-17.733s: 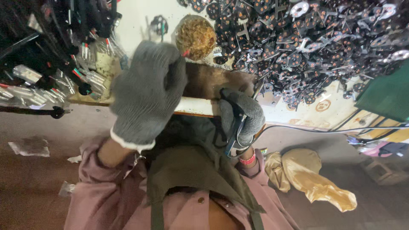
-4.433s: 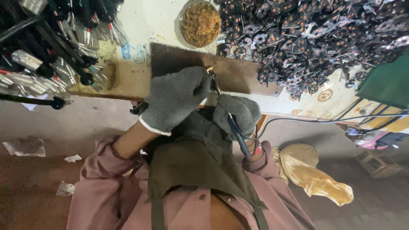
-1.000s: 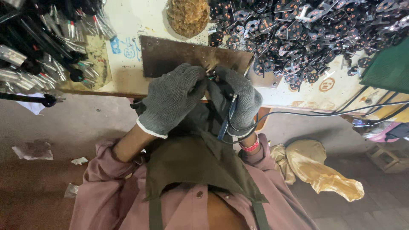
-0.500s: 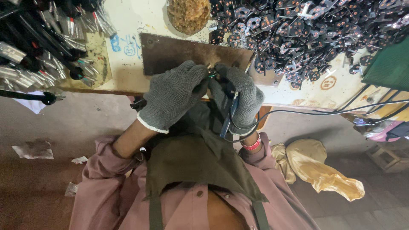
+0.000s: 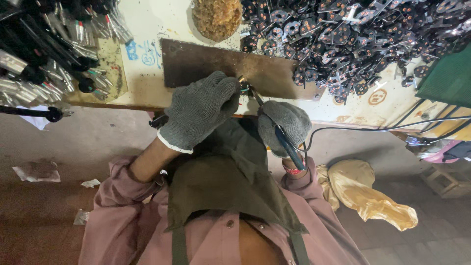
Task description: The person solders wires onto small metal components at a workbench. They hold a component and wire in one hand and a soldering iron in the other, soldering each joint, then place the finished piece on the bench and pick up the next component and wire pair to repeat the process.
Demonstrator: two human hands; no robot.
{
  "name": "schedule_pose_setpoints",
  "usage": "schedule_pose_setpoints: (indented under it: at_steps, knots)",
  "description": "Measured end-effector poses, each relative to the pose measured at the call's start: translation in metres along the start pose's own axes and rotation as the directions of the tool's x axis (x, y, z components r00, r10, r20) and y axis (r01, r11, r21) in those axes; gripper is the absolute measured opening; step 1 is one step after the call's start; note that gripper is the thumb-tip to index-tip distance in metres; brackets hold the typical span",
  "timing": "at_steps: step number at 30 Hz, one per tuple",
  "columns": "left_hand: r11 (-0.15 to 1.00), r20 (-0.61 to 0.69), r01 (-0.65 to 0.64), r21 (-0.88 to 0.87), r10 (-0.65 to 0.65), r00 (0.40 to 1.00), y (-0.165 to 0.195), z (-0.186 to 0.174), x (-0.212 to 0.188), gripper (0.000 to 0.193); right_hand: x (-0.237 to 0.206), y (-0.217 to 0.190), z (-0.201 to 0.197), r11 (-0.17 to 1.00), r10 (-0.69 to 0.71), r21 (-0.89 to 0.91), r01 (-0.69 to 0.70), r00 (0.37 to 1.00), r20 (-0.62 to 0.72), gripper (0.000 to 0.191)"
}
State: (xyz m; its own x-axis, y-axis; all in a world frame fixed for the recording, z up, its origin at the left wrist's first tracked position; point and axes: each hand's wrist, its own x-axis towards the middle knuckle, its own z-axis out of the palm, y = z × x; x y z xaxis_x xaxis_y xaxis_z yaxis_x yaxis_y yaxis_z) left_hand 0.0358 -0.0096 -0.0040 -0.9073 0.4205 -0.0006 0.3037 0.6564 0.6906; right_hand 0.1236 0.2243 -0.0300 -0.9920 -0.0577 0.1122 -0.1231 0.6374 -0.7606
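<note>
— Soldering iron (image 5: 287,145): where is it?
— Centre frame, clenched in the right hand (image 5: 284,126), its tip at the brown board (image 5: 206,64).
— The left hand (image 5: 200,110)?
— Curled around a small part (image 5: 244,84) at the board's near edge, gloved.

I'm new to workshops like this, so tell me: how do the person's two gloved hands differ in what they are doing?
The left hand is curled over a small part at the edge of the brown board, while the right hand grips a blue-handled soldering iron with a trailing cable. The left hand shows its knuckles and reaches further forward; the right hand sits nearer the body. Both wear grey knitted gloves.
</note>
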Motion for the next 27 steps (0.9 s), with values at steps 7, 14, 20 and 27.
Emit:
schedule_pose_setpoints:
  at_steps: [7,14,20,27]
  knots:
    - [0.998,-0.019,-0.018,0.063,0.020,1.000,-0.001,0.004,0.000,0.013,0.019,-0.017,0.012,0.974,0.182,0.142,-0.178,0.983,-0.018,0.035]
    - [1.000,0.012,-0.003,0.009,0.003,1.000,-0.003,0.001,-0.001,0.016,0.046,-0.034,0.027,0.999,-0.021,0.033,0.025,0.991,-0.129,0.040]
    - [1.000,-0.025,-0.002,0.009,0.002,1.000,-0.002,0.002,0.001,0.017,0.043,-0.028,0.028,0.999,-0.023,0.040,0.028,0.993,-0.117,0.039]
    - [0.999,-0.003,0.025,0.019,-0.025,1.000,-0.002,0.002,0.001,0.014,0.013,0.002,0.022,0.971,0.203,0.145,-0.190,0.976,-0.080,0.031]
